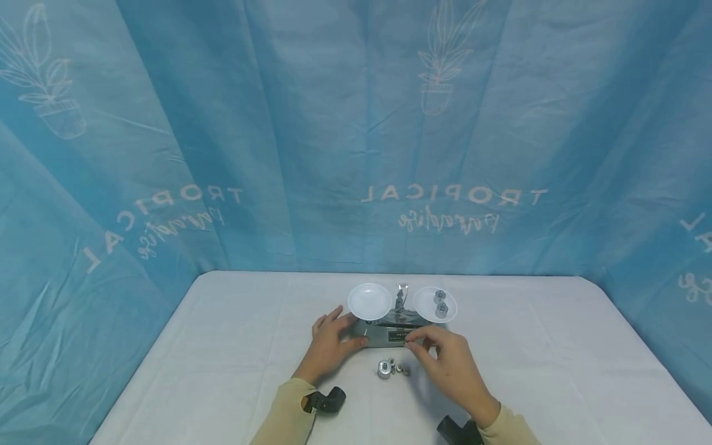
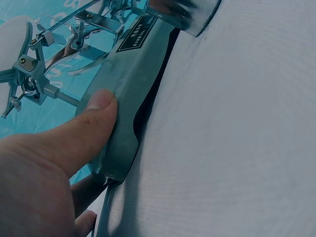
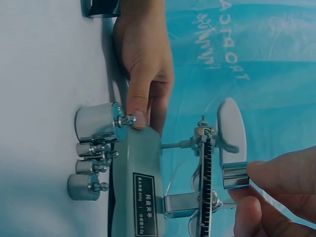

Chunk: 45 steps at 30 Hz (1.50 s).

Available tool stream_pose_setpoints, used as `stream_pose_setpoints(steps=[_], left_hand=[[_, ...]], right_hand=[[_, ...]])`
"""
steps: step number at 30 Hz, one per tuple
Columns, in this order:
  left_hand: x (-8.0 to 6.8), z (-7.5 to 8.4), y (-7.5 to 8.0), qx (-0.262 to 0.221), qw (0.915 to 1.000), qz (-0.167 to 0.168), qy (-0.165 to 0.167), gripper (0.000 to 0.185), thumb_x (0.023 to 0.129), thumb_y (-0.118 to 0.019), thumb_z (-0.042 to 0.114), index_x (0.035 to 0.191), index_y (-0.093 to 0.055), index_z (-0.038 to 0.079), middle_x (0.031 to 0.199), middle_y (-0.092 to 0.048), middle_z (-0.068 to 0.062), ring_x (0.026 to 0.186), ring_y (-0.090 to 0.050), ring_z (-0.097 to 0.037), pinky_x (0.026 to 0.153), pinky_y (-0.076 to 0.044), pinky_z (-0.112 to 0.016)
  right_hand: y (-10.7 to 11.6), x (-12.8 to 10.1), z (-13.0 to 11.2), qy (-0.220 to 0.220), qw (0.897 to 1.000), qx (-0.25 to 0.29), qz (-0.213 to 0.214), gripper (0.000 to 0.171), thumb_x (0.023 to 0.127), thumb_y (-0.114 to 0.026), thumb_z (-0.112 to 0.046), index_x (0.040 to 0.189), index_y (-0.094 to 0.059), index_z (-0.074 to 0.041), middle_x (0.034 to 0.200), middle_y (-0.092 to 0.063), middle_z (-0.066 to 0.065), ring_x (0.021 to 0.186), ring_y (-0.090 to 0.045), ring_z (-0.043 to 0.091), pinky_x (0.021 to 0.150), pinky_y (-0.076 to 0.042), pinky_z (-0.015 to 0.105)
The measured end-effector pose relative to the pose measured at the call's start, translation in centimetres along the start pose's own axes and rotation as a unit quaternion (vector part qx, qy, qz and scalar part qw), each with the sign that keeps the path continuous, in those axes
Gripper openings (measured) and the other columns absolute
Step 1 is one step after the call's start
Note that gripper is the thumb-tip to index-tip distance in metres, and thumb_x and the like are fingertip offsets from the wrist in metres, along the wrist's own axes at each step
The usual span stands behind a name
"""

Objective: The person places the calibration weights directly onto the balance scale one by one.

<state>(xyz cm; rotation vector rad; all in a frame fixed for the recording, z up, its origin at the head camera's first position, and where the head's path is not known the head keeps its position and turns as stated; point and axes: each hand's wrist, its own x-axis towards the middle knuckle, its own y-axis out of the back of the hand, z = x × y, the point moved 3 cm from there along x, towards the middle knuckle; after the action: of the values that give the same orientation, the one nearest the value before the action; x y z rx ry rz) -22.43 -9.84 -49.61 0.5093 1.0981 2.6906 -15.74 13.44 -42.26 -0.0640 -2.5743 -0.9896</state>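
Blue cloth [image 1: 322, 136] is hanging behind the table [image 1: 222, 346]; the left hand [image 1: 330, 343] is gripping the scale's base [image 1: 378, 335], the right hand [image 1: 445, 361] pinching a weight [image 3: 235, 176] near its front.

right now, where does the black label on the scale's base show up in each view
Head: the black label is below and right of centre.
Left wrist: the black label is near the top, left of centre, tilted.
Right wrist: the black label is at the bottom, just left of centre, turned sideways.
Shared landmark: the left hand on the scale's base.
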Motion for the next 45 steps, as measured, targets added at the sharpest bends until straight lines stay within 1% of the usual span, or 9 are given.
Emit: stream_pose_setpoints(steps=[9, 16, 21, 26, 31, 38, 45], left_hand=[[0.1, -0.1, 0.0, -0.006, 0.9999, -0.002, 0.011, 0.059, 0.087, -0.076, 0.04, 0.137, -0.062, 0.012, 0.141, -0.061, -0.006, 0.145, -0.035, -0.04, 0.117, -0.013, -0.066], [0.1, -0.2, -0.1, -0.002, 0.9999, -0.005, 0.013, 0.059, 0.087, -0.076, 0.04, 0.137, -0.062, 0.013, 0.141, -0.06, -0.005, 0.145, -0.034, -0.039, 0.118, -0.013, -0.065], [0.1, -0.1, -0.1, -0.001, 0.9999, -0.005, 0.014, 0.059, 0.087, -0.076, 0.04, 0.138, -0.061, 0.013, 0.142, -0.06, -0.005, 0.145, -0.034, -0.039, 0.118, -0.013, -0.065], [0.1, 0.0, 0.0, -0.007, 0.9999, -0.005, 0.012, 0.059, 0.087, -0.076, 0.04, 0.137, -0.061, 0.012, 0.142, -0.06, -0.006, 0.145, -0.034, -0.039, 0.118, -0.013, -0.065], [0.1, 0.0, -0.1, -0.007, 0.9999, -0.002, 0.011, 0.06, 0.087, -0.076, 0.041, 0.137, -0.061, 0.012, 0.142, -0.06, -0.006, 0.145, -0.034, -0.039, 0.117, -0.013, -0.066], [0.1, 0.0, -0.1, -0.011, 0.9999, -0.002, 0.01, 0.059, 0.088, -0.076, 0.039, 0.138, -0.061, 0.012, 0.142, -0.06, -0.006, 0.145, -0.034, -0.039, 0.117, -0.013, -0.066], [0.1, 0.1, 0.0, -0.012, 0.9999, -0.002, 0.01, 0.058, 0.088, -0.076, 0.038, 0.137, -0.062, 0.012, 0.141, -0.06, -0.005, 0.145, -0.034, -0.039, 0.117, -0.013, -0.065]], right_hand=[[0.4, 0.4, -0.6, 0.004, 1.0, 0.011, 0.0, 0.017, 0.084, -0.08, -0.005, 0.09, -0.075, -0.02, 0.078, -0.064, -0.019, 0.071, -0.054, 0.002, 0.058, -0.046, 0.022], [0.7, 0.6, -0.5, 0.017, 1.0, 0.009, 0.013, 0.017, 0.084, -0.08, -0.003, 0.092, -0.076, -0.018, 0.08, -0.064, -0.018, 0.07, -0.054, 0.002, 0.059, -0.047, 0.022], [0.9, 0.8, -0.4, 0.021, 1.0, 0.009, 0.02, 0.017, 0.084, -0.08, -0.005, 0.093, -0.075, -0.018, 0.08, -0.064, -0.017, 0.071, -0.055, 0.002, 0.059, -0.047, 0.022], [1.3, 1.1, -0.2, 0.03, 0.999, 0.011, 0.034, 0.014, 0.085, -0.08, -0.005, 0.094, -0.076, -0.015, 0.08, -0.066, -0.015, 0.071, -0.055, 0.003, 0.056, -0.047, 0.022], [1.7, 1.6, 0.0, 0.041, 0.998, 0.003, 0.049, 0.012, 0.086, -0.079, -0.006, 0.094, -0.076, -0.015, 0.082, -0.069, -0.012, 0.071, -0.057, 0.004, 0.054, -0.045, 0.021], [2.3, 2.3, 0.0, 0.052, 0.996, -0.01, 0.078, 0.011, 0.086, -0.079, -0.007, 0.094, -0.077, -0.016, 0.076, -0.065, -0.01, 0.066, -0.053, 0.006, 0.051, -0.041, 0.022], [2.6, 2.8, 0.1, 0.072, 0.992, -0.008, 0.1, 0.008, 0.088, -0.077, -0.008, 0.094, -0.077, -0.014, 0.074, -0.063, -0.009, 0.068, -0.055, 0.006, 0.053, -0.042, 0.022]])
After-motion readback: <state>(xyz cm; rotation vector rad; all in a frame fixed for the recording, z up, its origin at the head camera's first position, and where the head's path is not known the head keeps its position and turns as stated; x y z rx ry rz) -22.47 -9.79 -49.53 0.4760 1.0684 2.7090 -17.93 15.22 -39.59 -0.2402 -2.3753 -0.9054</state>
